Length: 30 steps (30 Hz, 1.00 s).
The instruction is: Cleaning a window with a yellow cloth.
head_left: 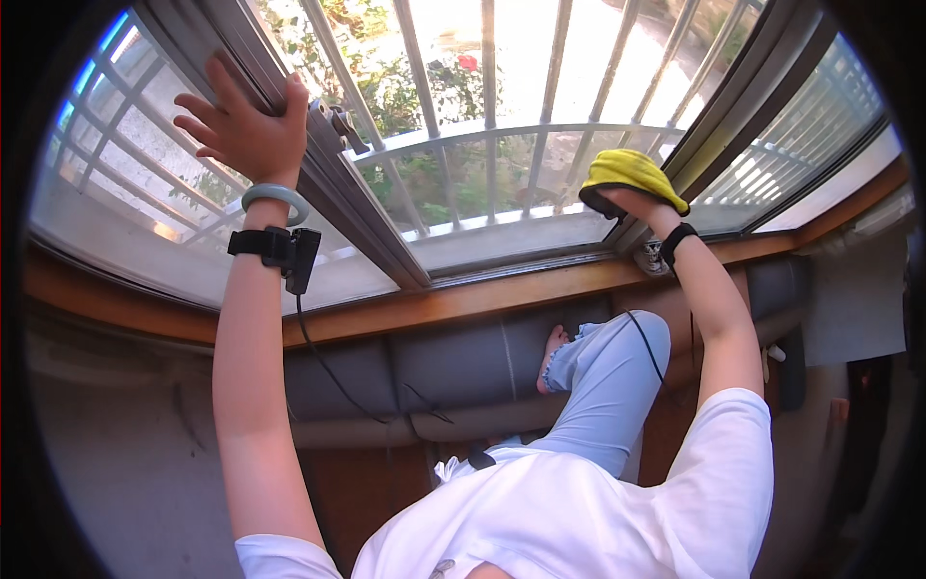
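My left hand point(249, 130) rests with spread fingers against the metal frame of a sliding window point(347, 188), beside its latch point(340, 129). A pale bangle and a black strap with a small black device are on that wrist. Over my right hand point(633, 203) lies a yellow cloth point(629, 174) with a dark edge, covering the fingers. This hand is at the right-hand window frame point(712, 134), near the lower part of the opening; whether the cloth touches the frame is unclear. A black band circles the right wrist.
Metal security bars point(488, 130) stand outside, with plants beyond. A wooden sill point(492, 300) runs below the window, above a dark padded sofa point(448, 362) on which my bare foot rests. A patterned object point(651, 259) sits by the right frame. Black cables hang near both arms.
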Motion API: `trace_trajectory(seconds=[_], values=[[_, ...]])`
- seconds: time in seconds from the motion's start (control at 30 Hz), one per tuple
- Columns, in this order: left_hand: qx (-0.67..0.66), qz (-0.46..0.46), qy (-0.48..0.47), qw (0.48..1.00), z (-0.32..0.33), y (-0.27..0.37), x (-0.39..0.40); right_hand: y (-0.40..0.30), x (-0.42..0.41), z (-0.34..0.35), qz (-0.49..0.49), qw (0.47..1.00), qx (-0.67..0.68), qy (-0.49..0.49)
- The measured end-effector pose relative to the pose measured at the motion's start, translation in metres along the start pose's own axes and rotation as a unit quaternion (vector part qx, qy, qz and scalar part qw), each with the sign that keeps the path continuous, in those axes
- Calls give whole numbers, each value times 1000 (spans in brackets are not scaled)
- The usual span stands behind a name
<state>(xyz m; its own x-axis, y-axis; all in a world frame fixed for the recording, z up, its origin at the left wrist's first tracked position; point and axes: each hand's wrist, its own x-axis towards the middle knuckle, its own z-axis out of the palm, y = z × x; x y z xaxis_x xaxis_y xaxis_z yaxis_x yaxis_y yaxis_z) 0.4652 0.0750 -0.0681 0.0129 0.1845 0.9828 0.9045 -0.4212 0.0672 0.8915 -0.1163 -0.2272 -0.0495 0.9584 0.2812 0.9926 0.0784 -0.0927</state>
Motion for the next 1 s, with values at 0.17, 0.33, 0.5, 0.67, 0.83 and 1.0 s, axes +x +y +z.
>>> trace_trajectory(seconds=[0.17,0.33,0.5,0.67,0.83,1.0], values=[[-1,-5,-3,1000,2,3,0,40,-25,-39,-2,986,55,160],[10,-13,0,1000,-2,10,0,28,-43,-61,-39,954,-146,260],[27,-9,-9,1000,1,1,0,-31,-54,-75,131,860,53,491],[29,-11,-9,999,0,2,0,-56,-62,-65,172,581,540,584],[40,-9,-1,999,-2,9,0,-59,-66,-50,83,516,724,450],[54,-18,-15,998,-5,11,1,-67,-55,-38,7,526,763,376]])
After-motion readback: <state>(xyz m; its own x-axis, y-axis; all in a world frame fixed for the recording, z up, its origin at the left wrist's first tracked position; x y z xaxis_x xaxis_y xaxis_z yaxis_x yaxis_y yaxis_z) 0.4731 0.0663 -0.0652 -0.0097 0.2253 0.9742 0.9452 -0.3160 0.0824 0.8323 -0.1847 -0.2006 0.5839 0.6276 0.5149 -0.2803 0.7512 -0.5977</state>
